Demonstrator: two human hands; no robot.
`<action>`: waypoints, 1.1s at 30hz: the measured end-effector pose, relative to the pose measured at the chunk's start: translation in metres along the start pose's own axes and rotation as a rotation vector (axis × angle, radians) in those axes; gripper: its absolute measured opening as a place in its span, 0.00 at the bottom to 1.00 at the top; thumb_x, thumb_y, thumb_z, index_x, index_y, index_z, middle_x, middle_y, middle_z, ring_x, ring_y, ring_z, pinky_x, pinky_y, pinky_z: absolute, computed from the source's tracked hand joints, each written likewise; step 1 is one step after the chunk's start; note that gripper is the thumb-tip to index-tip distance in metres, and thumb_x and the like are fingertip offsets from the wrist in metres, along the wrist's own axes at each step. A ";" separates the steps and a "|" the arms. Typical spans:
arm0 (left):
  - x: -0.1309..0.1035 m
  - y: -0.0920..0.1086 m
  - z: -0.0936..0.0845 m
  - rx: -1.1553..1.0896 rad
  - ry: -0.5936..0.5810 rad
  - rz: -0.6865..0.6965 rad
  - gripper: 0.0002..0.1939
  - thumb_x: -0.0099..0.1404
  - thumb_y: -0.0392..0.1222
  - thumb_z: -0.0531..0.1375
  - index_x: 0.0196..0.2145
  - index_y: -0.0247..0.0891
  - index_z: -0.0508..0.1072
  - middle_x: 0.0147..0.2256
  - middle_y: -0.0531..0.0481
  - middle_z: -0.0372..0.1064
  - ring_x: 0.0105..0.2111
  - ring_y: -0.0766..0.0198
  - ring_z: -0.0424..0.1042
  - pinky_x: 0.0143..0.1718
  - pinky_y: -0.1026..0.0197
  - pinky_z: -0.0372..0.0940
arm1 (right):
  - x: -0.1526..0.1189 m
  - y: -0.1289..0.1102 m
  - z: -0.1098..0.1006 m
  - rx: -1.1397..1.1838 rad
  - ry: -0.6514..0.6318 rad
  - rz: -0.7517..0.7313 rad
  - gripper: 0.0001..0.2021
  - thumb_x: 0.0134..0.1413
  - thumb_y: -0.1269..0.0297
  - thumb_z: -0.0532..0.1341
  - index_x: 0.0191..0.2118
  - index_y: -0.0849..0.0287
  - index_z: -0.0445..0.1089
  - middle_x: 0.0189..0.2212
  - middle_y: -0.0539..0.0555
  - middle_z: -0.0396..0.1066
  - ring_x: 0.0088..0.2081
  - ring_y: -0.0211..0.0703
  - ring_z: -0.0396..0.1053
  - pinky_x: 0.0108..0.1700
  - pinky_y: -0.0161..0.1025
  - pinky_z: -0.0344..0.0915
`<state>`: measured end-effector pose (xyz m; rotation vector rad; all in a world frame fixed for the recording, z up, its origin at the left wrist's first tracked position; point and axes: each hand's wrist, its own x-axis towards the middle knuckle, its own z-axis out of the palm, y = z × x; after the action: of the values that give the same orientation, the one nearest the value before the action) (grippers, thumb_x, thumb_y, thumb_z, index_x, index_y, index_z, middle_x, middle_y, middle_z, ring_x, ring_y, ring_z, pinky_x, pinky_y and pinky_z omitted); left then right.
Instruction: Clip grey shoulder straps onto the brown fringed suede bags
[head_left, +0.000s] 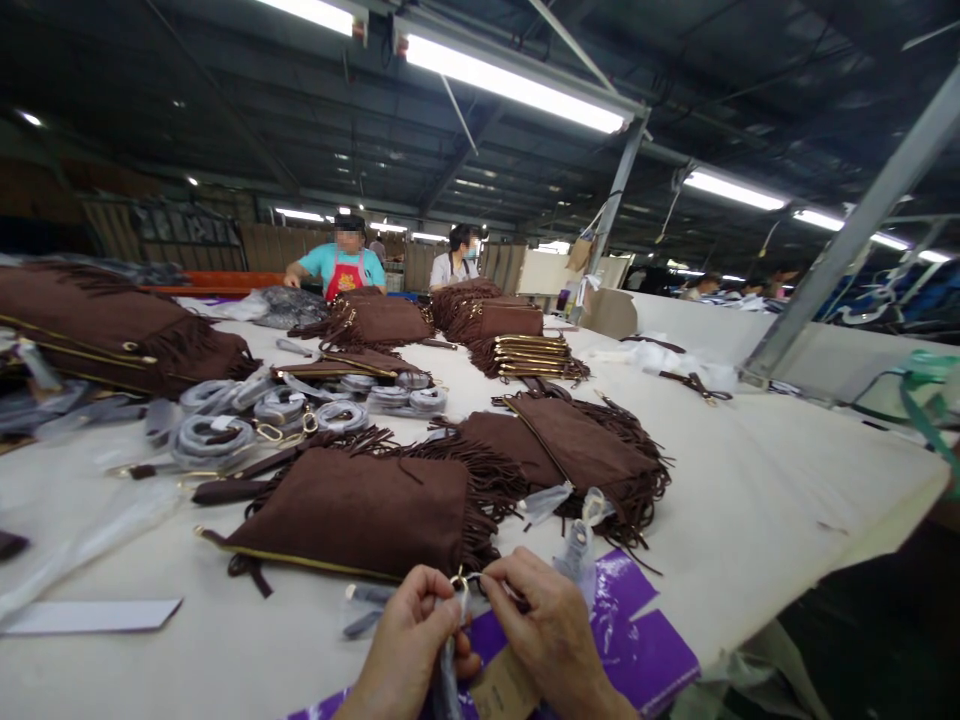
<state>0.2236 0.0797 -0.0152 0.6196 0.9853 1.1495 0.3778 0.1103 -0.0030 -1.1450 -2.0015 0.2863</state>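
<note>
A brown fringed bag (pixel 367 505) with a gold zipper lies on the table just beyond my hands. My left hand (pixel 420 630) is closed on a plastic-wrapped strap (pixel 448 675) that hangs below its fingers. A gold metal ring (pixel 459 580) shows at the fingertips, near the bag's lower right corner. My right hand (pixel 544 620) pinches something small and dark beside the ring; its details are too small to tell. Beneath both hands lie a purple plastic sheet (pixel 637 645) and a brown paper tag (pixel 504 688).
Coiled wrapped straps (pixel 212 437) lie at the left. More fringed bags (pixel 585 445) and a stack of gold-edged pieces (pixel 532 355) stand farther back. Two people (pixel 349 262) are across the table. A metal post (pixel 862 215) rises at right.
</note>
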 end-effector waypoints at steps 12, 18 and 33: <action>0.005 -0.007 -0.002 0.007 -0.004 0.003 0.27 0.43 0.55 0.71 0.28 0.40 0.60 0.17 0.59 0.65 0.16 0.70 0.64 0.24 0.64 0.64 | 0.007 0.000 -0.002 0.158 -0.098 0.244 0.13 0.53 0.60 0.55 0.23 0.58 0.71 0.20 0.49 0.70 0.23 0.42 0.68 0.26 0.33 0.59; 0.010 -0.011 -0.003 0.009 0.038 0.005 0.29 0.39 0.57 0.71 0.28 0.41 0.59 0.17 0.60 0.65 0.16 0.69 0.64 0.22 0.63 0.64 | 0.009 -0.001 0.002 0.211 -0.151 0.266 0.12 0.51 0.62 0.56 0.24 0.58 0.72 0.20 0.49 0.70 0.23 0.42 0.68 0.25 0.33 0.58; -0.010 0.021 -0.002 0.507 -0.072 0.063 0.13 0.59 0.49 0.59 0.36 0.42 0.61 0.21 0.58 0.63 0.19 0.66 0.66 0.19 0.68 0.56 | 0.026 -0.006 -0.005 0.119 -0.247 0.098 0.09 0.48 0.74 0.59 0.25 0.57 0.76 0.22 0.48 0.73 0.26 0.40 0.70 0.28 0.33 0.57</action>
<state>0.2114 0.0766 0.0041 1.0949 1.2118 0.9235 0.3704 0.1265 0.0168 -1.1800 -2.1115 0.6150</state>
